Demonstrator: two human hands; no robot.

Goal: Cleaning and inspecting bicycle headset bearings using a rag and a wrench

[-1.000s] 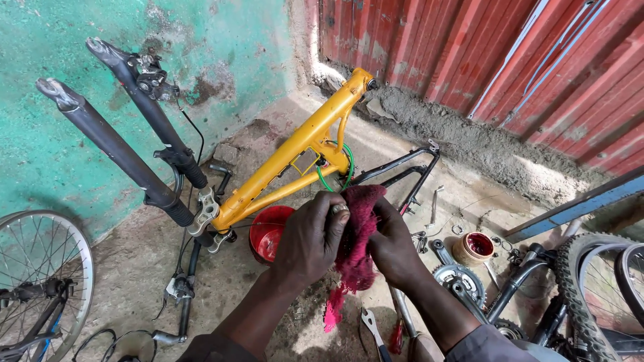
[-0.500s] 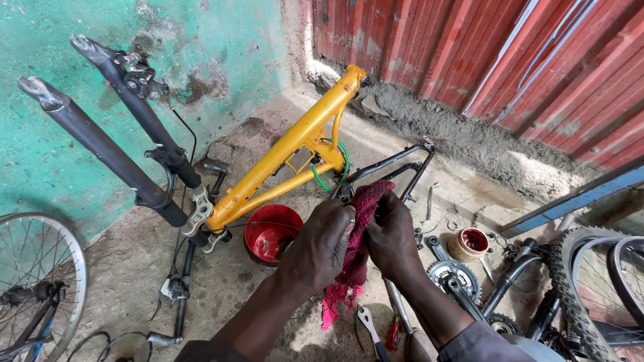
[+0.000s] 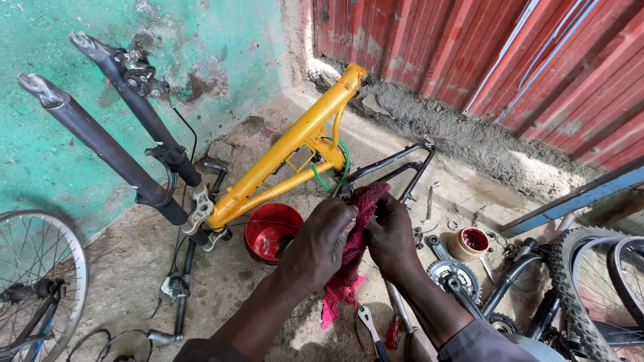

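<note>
hands are working a dark red rag [image 3: 355,248] above the floor, beside the yellow frame [image 3: 282,161]: left hand [image 3: 320,243] and right hand [image 3: 390,236] both pinching it; we're wiping with fresh folds.

- Red rag [image 3: 349,268]: crumpled and frayed, bunched between both hands, its tail hanging down, just right of the red bowl [image 3: 272,231] beside the yellow frame.

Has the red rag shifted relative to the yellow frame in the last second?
Cannot tell for sure. The camera itself moved; the red rag remains in both hands just below the yellow frame, beside the red bowl.
</note>
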